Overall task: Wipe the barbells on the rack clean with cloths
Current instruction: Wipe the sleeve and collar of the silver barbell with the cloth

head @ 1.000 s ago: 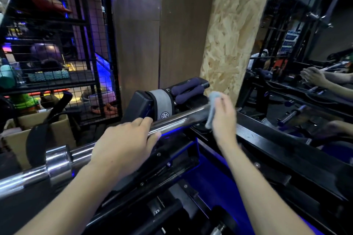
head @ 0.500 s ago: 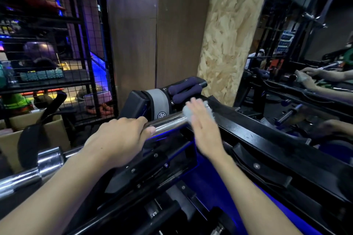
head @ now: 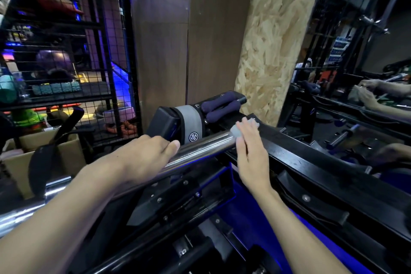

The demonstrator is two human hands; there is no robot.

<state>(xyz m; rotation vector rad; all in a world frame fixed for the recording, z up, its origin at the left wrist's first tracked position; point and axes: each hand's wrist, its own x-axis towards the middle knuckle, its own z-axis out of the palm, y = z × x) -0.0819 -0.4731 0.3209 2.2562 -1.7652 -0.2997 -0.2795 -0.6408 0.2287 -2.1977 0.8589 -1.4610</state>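
Note:
A chrome barbell (head: 200, 148) runs from the lower left up to the middle, lying across the black rack (head: 311, 162). My left hand (head: 144, 155) grips the bar's sleeve from above, fingers curled over it. My right hand (head: 250, 153) lies flat with straight fingers over the bar's right end, pressing a small pale blue-grey cloth (head: 236, 133) against it. Only the cloth's edges show around the fingers.
A black and grey padded block (head: 178, 123) with purple dumbbells (head: 219, 110) sits just behind the bar's end. A wire-mesh cage (head: 66, 73) with gear and a cardboard box (head: 44, 158) stand at left. A mirror (head: 355, 95) at right reflects my hands.
My right hand went from gripping the cloth round the bar's end to lying flat on it, pressing the cloth. The left hand kept its hold on the bar.

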